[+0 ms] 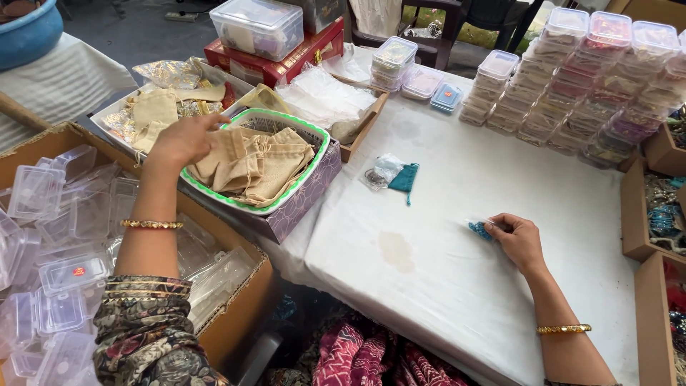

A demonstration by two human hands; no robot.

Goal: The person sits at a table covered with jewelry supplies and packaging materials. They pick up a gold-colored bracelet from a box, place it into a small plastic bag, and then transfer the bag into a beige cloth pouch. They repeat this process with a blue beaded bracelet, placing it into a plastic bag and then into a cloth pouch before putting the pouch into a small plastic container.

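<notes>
My left hand [182, 141] reaches into a green-rimmed white basket [314, 163] full of beige cloth pouches [268, 168] and its fingers close on one pouch at the left of the pile. On the white tablecloth [457, 214], my right hand [516, 239] rests with its fingers pinching a small clear packet with blue pieces [479, 229]. A teal pouch [405, 179] and a small clear bag of dark items [377, 174] lie farther back on the cloth.
A cardboard box of clear plastic cases [57, 236] stands at the left. Stacks of filled clear boxes [593, 71] line the table's far right. A tray of more pouches [153, 107], a red box [271, 64] and brown boxes of trinkets [661, 214] surround the cloth.
</notes>
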